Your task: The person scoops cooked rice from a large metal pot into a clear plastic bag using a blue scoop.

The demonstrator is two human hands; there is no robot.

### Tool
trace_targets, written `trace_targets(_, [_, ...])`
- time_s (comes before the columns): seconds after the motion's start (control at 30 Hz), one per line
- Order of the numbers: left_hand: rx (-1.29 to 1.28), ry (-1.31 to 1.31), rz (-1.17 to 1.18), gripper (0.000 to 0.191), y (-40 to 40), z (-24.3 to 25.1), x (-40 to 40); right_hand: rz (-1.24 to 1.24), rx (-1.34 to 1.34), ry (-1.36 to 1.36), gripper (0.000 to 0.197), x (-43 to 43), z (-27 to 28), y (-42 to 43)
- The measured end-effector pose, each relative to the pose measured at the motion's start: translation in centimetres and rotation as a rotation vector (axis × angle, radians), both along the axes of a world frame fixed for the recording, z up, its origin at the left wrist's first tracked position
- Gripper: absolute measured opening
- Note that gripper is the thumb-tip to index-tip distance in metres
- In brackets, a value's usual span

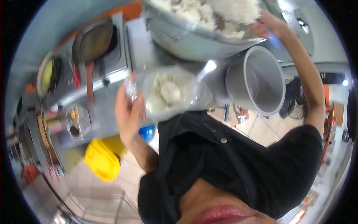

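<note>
My left hand (130, 107) grips the gathered edge of a clear plastic bag (184, 107), which lies open with some white rice (170, 92) in it. At the upper right, my right hand (265, 26) is closed around something blue, perhaps a handle, at the rim of a large metal pot (193, 42). White rice (193, 12) fills much of the pot, with a heaped lump of it beside my right fingers. What carries that lump is hidden. A deep grey metal pot (263, 81) stands tilted in view, right of the bag, with nothing seen inside.
A pan with a brown handle (93, 42) rests on the stove at the left, beside a round dish with something yellow (46, 75). A clear container (77, 123) stands on the lower counter. A yellow plastic bin (102, 159) and a blue bowl (147, 133) are below the counter edge.
</note>
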State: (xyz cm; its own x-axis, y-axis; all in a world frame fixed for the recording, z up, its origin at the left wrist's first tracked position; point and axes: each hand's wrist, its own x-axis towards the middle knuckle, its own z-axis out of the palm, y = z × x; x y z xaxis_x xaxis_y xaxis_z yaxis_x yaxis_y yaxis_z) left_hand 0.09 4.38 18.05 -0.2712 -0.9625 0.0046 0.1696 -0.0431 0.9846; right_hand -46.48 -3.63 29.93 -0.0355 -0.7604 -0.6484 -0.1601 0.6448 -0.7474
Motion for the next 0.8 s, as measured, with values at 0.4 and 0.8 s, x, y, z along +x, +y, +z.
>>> trace_targets(0.4, [0.203,0.355,-0.299,0.051,-0.9,1.8,-1.3,0.002,0.495,-0.423,0.032,14.4,-4.1,12.6])
trace_targets(0.8, [0.170,0.603,-0.364,0.058,-1.3,1.1,0.9,0.021,-0.715,0.425,0.045,23.3,-24.4,11.4])
